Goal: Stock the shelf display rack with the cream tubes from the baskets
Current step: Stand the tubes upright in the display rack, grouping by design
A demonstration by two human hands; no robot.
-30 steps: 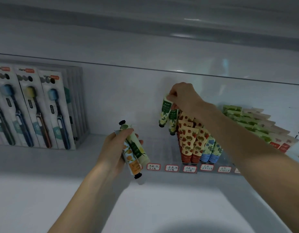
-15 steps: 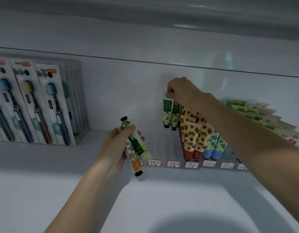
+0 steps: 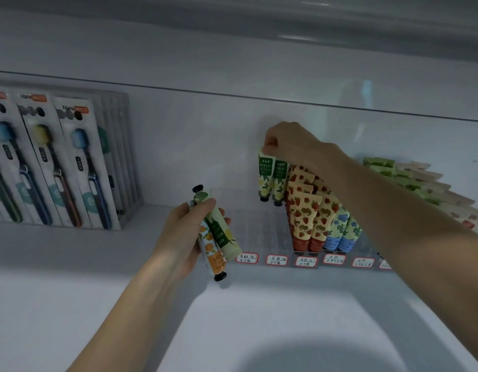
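**Stocking of the display rack (image 3: 248, 210), head view.** The right hand (image 3: 294, 146) was closed in a pinch on the crimped ends of two green-labelled cream tubes (image 3: 267, 178). These hung caps down above the rear of the rack's vacant lanes, just beside the strawberry-print tubes (image 3: 303, 218). The left hand (image 3: 184, 237) was wrapped round two spare tubes (image 3: 216, 237), one orange-print and one lime-print, held off the shelf (image 3: 71, 304) near the rack's front left corner.

Several risks were judged likely:
- Since two tubes were carried in one narrow pinch, either might be dropped behind or across the lane dividers.
- The clear dividers were hard to make out, so a cap might be caught on one and the tube left crooked, or set in a lane not matching the price labels (image 3: 276, 260).
- The right forearm was stretched over the filled lanes, so the strawberry-print and blue-flower tubes (image 3: 342, 232) might be brushed over.
- The crossed spare tubes might slip from the grasp.

The shelf was white and smooth. Toothbrush packs (image 3: 57, 162) were ranged at its left rear, and green and beige tubes (image 3: 409, 181) toward its right edge. It was enclosed, dimly lit, by a white back panel and an upper shelf. No baskets were in view.
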